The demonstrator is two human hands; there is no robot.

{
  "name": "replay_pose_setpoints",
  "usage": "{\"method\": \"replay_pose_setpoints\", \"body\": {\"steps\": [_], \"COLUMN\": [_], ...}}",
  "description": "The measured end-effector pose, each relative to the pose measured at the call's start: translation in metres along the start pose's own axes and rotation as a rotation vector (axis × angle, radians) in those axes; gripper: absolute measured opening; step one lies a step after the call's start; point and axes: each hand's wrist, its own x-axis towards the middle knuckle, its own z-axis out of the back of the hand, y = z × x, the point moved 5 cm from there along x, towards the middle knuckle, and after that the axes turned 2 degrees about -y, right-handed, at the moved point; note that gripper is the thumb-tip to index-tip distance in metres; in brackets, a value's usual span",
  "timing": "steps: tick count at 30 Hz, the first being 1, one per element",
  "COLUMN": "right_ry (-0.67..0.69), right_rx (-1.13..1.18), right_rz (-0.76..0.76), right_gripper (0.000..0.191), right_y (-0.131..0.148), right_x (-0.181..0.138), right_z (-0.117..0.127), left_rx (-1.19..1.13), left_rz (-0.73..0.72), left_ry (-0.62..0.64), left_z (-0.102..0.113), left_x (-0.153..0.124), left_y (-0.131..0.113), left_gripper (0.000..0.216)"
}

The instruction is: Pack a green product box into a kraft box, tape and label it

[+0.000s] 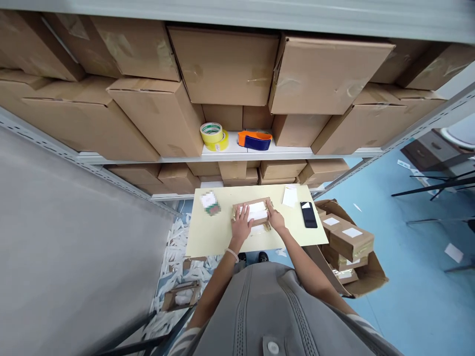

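Note:
A small cardboard box (254,201) lies on the pale yellow table in front of me, with white material (257,209) showing on its upper side. My left hand (242,223) rests on the left part of the box, fingers spread apart. At the right end, my right hand (275,218) grips the box's edge, one finger stretched along it. Shiny clear tape shows at the box's near edge. Beneath that edge is a white, partly covered piece (259,229) whose kind I cannot make out.
The yellow table (208,237) also bears a black phone (308,214), white paper (290,196) and a blurred packet (211,202). Tape rolls (214,136) and a tape dispenser (255,140) sit on the shelf among cartons. A large carton (376,277) holding labelled boxes stands at right; paper scraps litter the left floor.

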Motion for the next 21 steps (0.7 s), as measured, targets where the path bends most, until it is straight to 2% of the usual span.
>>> {"method": "replay_pose_setpoints", "body": {"steps": [5,8,11,13,14,19,21], "right_ry": [-0.044,-0.003,0.028,-0.058,-0.14,-0.566,-0.646], "right_rx": [-0.03,-0.027,-0.111,-0.178,-0.188,-0.096,-0.082], "right_rz": [-0.04,-0.071,-0.078,-0.04,-0.006,0.405,0.501], "right_gripper": [0.061,0.062,0.063,0.059,0.056,0.051,0.049], "right_y": [-0.003,0.001,0.007,0.017,0.025,0.098,0.126], "right_x": [-0.017,-0.022,-0.017,-0.005,0.005,0.068,0.096], "right_z": [-0.005,-0.007,0.009,0.042,0.066,0.209,0.249], "left_rx": [-0.012,-0.005,-0.011,-0.029,-0.039,-0.115,-0.191], "left_rz": [-0.052,-0.045,0.023,0.047,0.048,0.048,0.052], "left_ry": [0.003,-0.01,-0.082,-0.13,-0.147,-0.174,-0.196], "left_z": [-0.005,-0.007,-0.014,-0.019,-0.021,-0.026,-0.026], "left_x": [-0.004,0.0,0.002,0.001,0.001,0.001,0.002], "left_y": [-0.002,-0.001,-0.001,-0.003,-0.003,0.0,0.003], "left_gripper": [0.058,0.056,0.055,0.054,0.055,0.056,0.056]}}
